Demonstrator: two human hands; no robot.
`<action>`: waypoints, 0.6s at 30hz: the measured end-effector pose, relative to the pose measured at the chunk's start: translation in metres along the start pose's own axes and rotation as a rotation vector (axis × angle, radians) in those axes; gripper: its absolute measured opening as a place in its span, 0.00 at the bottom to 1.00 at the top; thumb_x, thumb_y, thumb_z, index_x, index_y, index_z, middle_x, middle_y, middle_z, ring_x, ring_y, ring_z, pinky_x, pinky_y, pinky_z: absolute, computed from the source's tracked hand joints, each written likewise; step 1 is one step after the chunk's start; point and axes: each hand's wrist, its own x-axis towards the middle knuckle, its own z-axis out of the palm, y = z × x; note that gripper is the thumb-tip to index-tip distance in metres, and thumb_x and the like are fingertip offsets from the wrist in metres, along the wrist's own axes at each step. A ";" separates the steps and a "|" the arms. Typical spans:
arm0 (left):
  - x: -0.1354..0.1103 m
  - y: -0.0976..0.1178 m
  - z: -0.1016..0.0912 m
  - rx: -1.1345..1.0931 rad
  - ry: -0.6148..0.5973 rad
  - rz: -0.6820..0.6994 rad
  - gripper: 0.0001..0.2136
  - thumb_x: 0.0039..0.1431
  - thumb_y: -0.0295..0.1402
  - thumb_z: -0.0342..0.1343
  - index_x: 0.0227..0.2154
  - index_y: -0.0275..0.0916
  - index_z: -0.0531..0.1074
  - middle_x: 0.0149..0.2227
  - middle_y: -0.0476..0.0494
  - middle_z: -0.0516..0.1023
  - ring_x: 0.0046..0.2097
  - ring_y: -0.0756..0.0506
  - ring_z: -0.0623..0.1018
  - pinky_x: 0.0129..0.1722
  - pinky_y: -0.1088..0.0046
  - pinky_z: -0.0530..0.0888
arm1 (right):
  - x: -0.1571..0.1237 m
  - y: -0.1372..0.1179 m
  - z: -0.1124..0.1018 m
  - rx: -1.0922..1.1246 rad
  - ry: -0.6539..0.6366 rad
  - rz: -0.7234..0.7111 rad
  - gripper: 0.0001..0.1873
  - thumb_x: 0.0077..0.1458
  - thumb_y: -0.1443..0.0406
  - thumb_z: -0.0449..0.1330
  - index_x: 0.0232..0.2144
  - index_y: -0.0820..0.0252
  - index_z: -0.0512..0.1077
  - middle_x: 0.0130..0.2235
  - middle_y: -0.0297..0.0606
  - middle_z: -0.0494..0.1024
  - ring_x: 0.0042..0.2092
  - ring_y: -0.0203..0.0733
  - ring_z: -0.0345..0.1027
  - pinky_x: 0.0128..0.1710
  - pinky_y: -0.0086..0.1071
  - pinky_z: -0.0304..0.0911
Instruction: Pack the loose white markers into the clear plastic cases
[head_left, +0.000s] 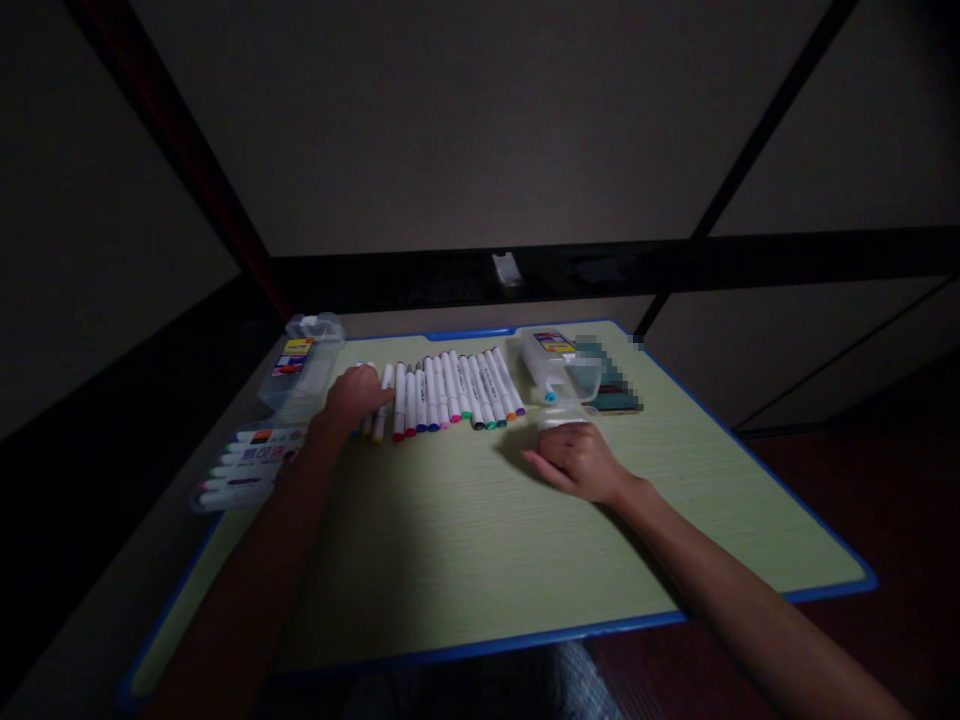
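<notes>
From my remote seat, the head view shows a row of white markers (433,390) lying on a pale green tabletop (465,560). At the row's left end, the left hand (354,395) bends over the markers, fingertips hidden; I cannot tell whether it grips one. Right of the row, near a clear box (581,378), the right hand (581,460) is curled, its hold equally unclear. I judge each marker light, stiff and slightly slippery, best pinched mid-barrel.
</notes>
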 end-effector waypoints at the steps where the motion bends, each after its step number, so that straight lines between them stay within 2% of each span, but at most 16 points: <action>1: 0.000 0.000 0.000 -0.006 0.005 -0.006 0.13 0.49 0.39 0.50 0.26 0.34 0.73 0.31 0.33 0.76 0.37 0.39 0.76 0.34 0.69 0.69 | 0.000 0.000 0.000 -0.002 0.001 0.000 0.23 0.60 0.64 0.47 0.13 0.60 0.63 0.16 0.31 0.64 0.19 0.31 0.52 0.24 0.30 0.45; 9: -0.003 0.004 -0.015 -0.160 0.100 -0.111 0.12 0.48 0.40 0.50 0.22 0.37 0.71 0.27 0.39 0.75 0.32 0.43 0.74 0.30 0.71 0.66 | -0.001 0.001 0.000 -0.008 0.012 -0.010 0.22 0.60 0.64 0.48 0.15 0.60 0.64 0.16 0.31 0.64 0.19 0.31 0.53 0.24 0.31 0.45; 14: -0.012 0.014 -0.041 -0.371 0.154 -0.110 0.09 0.46 0.36 0.52 0.20 0.36 0.68 0.20 0.48 0.68 0.28 0.48 0.70 0.27 0.74 0.62 | -0.001 0.000 0.001 0.001 0.003 -0.009 0.23 0.60 0.64 0.47 0.14 0.61 0.63 0.16 0.31 0.63 0.19 0.30 0.51 0.24 0.30 0.45; 18: -0.028 0.035 -0.064 -0.616 0.204 -0.025 0.07 0.47 0.30 0.52 0.18 0.34 0.65 0.19 0.52 0.62 0.25 0.52 0.65 0.26 0.76 0.59 | 0.000 0.000 0.001 0.011 -0.006 -0.003 0.23 0.60 0.64 0.47 0.14 0.61 0.63 0.16 0.31 0.64 0.20 0.30 0.52 0.24 0.30 0.45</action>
